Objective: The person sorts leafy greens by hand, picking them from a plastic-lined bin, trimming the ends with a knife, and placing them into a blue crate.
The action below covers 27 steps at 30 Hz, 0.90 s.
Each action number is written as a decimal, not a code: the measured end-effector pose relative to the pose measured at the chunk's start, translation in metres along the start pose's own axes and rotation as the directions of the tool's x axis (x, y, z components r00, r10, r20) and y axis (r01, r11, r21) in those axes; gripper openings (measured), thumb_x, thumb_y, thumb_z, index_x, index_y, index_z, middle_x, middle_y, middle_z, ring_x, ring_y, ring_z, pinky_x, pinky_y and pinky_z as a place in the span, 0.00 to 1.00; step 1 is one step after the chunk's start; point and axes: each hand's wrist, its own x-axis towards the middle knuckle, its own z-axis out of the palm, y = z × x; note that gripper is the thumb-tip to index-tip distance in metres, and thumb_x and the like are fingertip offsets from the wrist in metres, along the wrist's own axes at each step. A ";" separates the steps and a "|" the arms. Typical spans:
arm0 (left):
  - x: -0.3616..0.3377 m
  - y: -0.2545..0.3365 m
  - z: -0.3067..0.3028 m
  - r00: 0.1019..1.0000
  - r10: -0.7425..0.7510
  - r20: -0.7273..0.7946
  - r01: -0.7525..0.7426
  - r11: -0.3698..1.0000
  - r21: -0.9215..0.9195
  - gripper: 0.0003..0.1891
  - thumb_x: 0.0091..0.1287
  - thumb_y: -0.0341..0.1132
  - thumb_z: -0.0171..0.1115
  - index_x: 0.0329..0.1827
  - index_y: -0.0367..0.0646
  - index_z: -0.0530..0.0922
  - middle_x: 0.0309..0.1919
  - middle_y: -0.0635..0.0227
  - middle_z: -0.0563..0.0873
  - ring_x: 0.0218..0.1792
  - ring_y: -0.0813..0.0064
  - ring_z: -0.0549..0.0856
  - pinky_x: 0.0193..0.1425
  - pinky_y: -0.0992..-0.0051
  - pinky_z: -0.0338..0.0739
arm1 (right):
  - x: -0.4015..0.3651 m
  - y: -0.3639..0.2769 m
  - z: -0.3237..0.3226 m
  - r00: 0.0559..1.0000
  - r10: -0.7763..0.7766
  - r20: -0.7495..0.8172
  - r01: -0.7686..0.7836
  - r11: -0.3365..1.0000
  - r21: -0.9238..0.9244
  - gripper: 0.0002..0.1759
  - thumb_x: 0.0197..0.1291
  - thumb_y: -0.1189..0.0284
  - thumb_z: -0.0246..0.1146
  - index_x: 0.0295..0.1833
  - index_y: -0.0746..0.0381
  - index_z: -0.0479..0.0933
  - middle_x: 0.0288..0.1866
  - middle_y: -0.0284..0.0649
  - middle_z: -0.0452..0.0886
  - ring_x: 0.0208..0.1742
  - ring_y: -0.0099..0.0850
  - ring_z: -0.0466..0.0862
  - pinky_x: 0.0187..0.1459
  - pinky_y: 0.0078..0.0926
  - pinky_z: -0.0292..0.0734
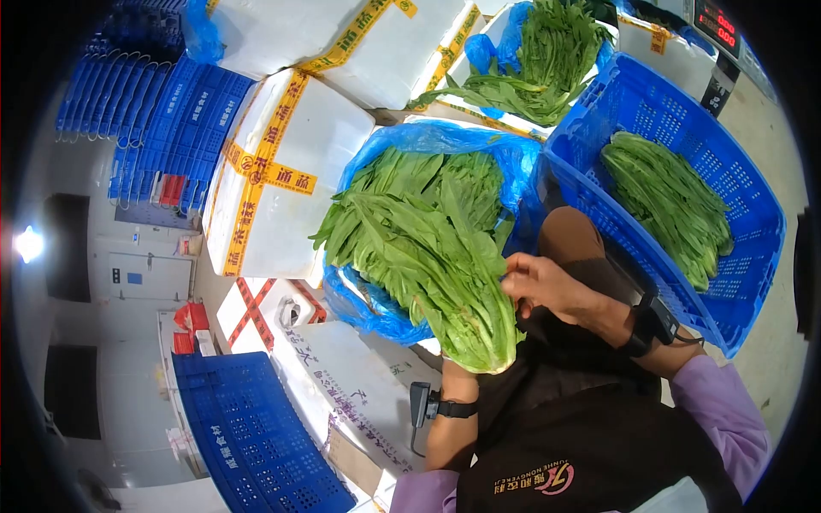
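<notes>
Greens [453, 291] amid boxes [321, 128], pale floor [761, 376]

"NONGYEKEJI" on apron [590, 436], "通蔬" on tape [291, 178]

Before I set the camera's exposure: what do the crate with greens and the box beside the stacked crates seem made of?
Crate: likely moulded plastic, smooth blue, with perforated walls. Box: probably foam, matte white, judging by its thick rounded edges.
</notes>
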 end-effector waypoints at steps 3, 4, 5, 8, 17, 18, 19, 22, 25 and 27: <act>0.009 0.002 0.003 0.999 -0.024 0.026 0.025 0.997 -0.070 0.31 0.74 0.50 0.52 0.75 0.43 0.59 0.70 0.55 0.68 0.66 0.60 0.72 0.67 0.62 0.73 | -0.004 0.008 0.008 0.964 -0.261 0.051 0.266 0.944 -0.196 0.14 0.61 0.74 0.67 0.48 0.62 0.70 0.42 0.33 0.77 0.44 0.18 0.77 0.41 0.20 0.74; 0.013 0.003 0.003 0.999 -0.028 0.034 0.031 0.995 -0.094 0.32 0.73 0.50 0.52 0.75 0.43 0.59 0.70 0.55 0.68 0.66 0.60 0.72 0.67 0.62 0.73 | -0.005 0.007 0.010 0.964 -0.261 0.053 0.266 0.944 -0.196 0.14 0.61 0.74 0.67 0.48 0.62 0.70 0.42 0.33 0.77 0.44 0.18 0.77 0.41 0.20 0.74; 0.015 0.004 -0.001 0.999 -0.020 0.032 0.024 0.992 -0.122 0.32 0.73 0.51 0.53 0.74 0.43 0.59 0.70 0.55 0.68 0.66 0.59 0.72 0.67 0.62 0.73 | -0.006 0.007 0.011 0.919 -0.394 -0.014 0.390 0.913 -0.118 0.15 0.61 0.75 0.66 0.50 0.62 0.69 0.43 0.34 0.77 0.46 0.19 0.77 0.45 0.22 0.74; 0.017 0.001 -0.038 0.999 0.025 -0.037 -0.031 0.980 -0.194 0.39 0.68 0.62 0.54 0.73 0.43 0.62 0.70 0.53 0.67 0.66 0.55 0.72 0.69 0.58 0.71 | -0.013 0.002 0.012 0.865 -0.499 -0.057 0.502 0.856 0.121 0.20 0.65 0.76 0.62 0.58 0.62 0.64 0.48 0.37 0.79 0.49 0.23 0.79 0.51 0.26 0.76; 0.038 0.002 -0.007 0.897 0.325 -0.299 -0.334 0.942 0.025 0.35 0.68 0.66 0.50 0.69 0.52 0.69 0.62 0.66 0.78 0.60 0.59 0.77 0.66 0.57 0.73 | -0.052 0.016 -0.019 0.850 -0.404 -0.339 0.510 0.793 0.333 0.14 0.72 0.64 0.54 0.54 0.63 0.71 0.31 0.31 0.74 0.25 0.22 0.74 0.26 0.18 0.71; 0.038 0.006 -0.002 0.870 0.354 -0.344 -0.363 0.931 0.038 0.35 0.68 0.66 0.50 0.69 0.52 0.69 0.61 0.66 0.78 0.60 0.60 0.77 0.66 0.58 0.74 | -0.056 0.011 -0.024 0.817 -0.320 -0.480 0.525 0.758 0.388 0.14 0.72 0.63 0.54 0.53 0.63 0.71 0.30 0.31 0.73 0.22 0.21 0.73 0.23 0.18 0.69; 0.039 0.011 0.000 0.890 0.387 -0.240 -0.379 0.922 0.081 0.37 0.69 0.69 0.45 0.71 0.51 0.67 0.63 0.68 0.76 0.60 0.63 0.77 0.65 0.62 0.74 | -0.057 0.005 -0.024 0.817 -0.323 -0.478 0.526 0.758 0.386 0.14 0.72 0.63 0.54 0.53 0.63 0.71 0.30 0.31 0.73 0.22 0.21 0.73 0.23 0.18 0.69; 0.042 0.021 0.003 0.867 0.405 -0.291 -0.365 0.913 0.183 0.38 0.69 0.69 0.43 0.73 0.51 0.63 0.66 0.67 0.72 0.62 0.63 0.75 0.66 0.60 0.72 | -0.052 -0.015 -0.013 0.771 -0.349 -0.532 0.551 0.785 0.283 0.13 0.68 0.66 0.60 0.51 0.62 0.71 0.28 0.29 0.72 0.22 0.19 0.71 0.19 0.17 0.64; 0.040 0.012 0.025 0.848 0.436 -0.301 -0.350 0.888 0.299 0.40 0.70 0.69 0.41 0.75 0.51 0.59 0.69 0.66 0.69 0.64 0.62 0.73 0.68 0.60 0.70 | -0.030 -0.021 -0.001 0.915 -0.330 -0.233 0.364 0.923 0.121 0.15 0.56 0.76 0.69 0.47 0.63 0.72 0.27 0.29 0.71 0.21 0.17 0.70 0.19 0.17 0.65; 0.038 0.008 0.027 0.852 0.449 -0.269 -0.356 0.874 0.330 0.39 0.71 0.68 0.39 0.75 0.49 0.59 0.68 0.64 0.69 0.64 0.62 0.73 0.68 0.61 0.69 | -0.016 -0.017 0.008 0.944 -0.298 -0.143 0.301 0.954 -0.001 0.14 0.55 0.76 0.70 0.45 0.64 0.75 0.30 0.31 0.74 0.26 0.17 0.74 0.25 0.19 0.71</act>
